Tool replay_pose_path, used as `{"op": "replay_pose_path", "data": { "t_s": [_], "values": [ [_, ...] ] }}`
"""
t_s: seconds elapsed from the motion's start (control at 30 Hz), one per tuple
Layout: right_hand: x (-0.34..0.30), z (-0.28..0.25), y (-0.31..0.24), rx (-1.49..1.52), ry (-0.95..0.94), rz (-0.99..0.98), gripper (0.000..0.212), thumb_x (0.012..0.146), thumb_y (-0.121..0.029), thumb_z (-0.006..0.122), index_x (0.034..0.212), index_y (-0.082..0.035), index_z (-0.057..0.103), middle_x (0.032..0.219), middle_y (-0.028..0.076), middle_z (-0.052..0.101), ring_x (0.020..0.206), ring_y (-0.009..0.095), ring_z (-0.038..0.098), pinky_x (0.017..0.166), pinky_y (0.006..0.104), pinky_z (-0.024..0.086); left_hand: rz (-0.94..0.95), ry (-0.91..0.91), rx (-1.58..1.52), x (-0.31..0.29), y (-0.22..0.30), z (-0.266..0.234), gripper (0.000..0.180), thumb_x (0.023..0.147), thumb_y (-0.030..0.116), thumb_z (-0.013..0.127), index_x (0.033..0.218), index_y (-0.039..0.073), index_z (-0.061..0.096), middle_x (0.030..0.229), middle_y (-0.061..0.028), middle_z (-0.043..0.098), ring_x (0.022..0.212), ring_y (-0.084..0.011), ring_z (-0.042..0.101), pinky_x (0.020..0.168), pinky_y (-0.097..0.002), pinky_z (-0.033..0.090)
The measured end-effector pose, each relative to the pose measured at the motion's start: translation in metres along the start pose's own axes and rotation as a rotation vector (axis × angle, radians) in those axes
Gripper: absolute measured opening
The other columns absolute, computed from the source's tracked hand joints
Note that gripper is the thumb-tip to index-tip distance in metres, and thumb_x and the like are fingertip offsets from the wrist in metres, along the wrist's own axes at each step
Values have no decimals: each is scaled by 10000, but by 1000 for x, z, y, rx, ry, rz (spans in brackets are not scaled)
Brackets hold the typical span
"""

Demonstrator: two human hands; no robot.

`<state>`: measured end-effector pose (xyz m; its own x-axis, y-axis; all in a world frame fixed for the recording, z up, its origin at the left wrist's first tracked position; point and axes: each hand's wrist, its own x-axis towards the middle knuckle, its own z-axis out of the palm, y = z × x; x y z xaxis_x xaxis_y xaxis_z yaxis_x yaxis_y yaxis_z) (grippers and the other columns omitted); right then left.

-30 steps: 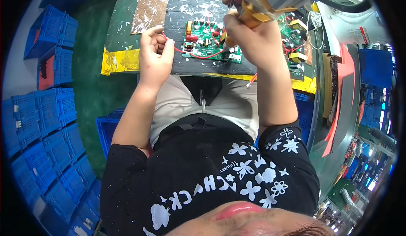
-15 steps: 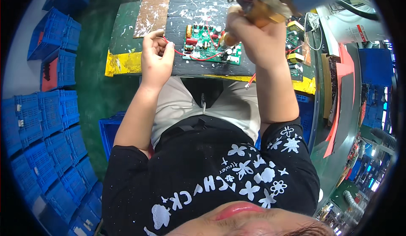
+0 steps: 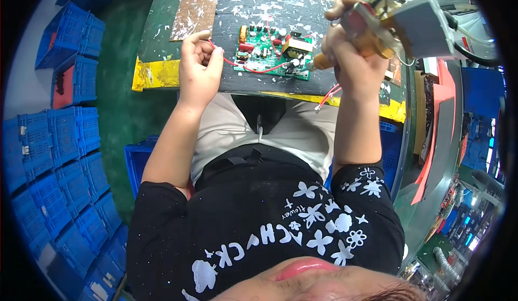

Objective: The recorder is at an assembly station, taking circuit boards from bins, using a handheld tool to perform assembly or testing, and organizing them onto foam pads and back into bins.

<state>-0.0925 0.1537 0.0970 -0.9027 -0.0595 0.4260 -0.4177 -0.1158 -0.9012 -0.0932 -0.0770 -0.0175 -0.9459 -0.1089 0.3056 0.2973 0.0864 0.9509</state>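
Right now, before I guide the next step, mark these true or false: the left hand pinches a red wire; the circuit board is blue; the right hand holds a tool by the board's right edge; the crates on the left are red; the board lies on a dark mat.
1. The left hand pinches a red wire. True.
2. The circuit board is blue. False: it is green.
3. The right hand holds a tool by the board's right edge. True.
4. The stacked crates on the left are red. False: they are blue.
5. The board lies on a dark, paint-spattered mat. True.
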Motion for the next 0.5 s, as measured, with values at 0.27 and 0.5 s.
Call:
{"op": "replay_pose_path", "data": {
  "t_s": [0.27,0.5],
  "values": [
    [-4,-5,12,35,-17,16,472,804,133,471,1258,24,403,1040,139,517,589,93,481,515,232,400,-20,19,14,0,2,2,362,858,-40,572,1182,35,428,802,-16,542,667,-53,510,591,-191,422],
    [-5,-9,14,-14,-34,-9,468,796,133,479,1247,34,402,1049,162,531,614,106,495,516,233,414,-59,22,9,1,4,2,346,864,-42,564,1174,31,430,805,-12,541,675,-50,503,598,-188,415]
  ]
}}
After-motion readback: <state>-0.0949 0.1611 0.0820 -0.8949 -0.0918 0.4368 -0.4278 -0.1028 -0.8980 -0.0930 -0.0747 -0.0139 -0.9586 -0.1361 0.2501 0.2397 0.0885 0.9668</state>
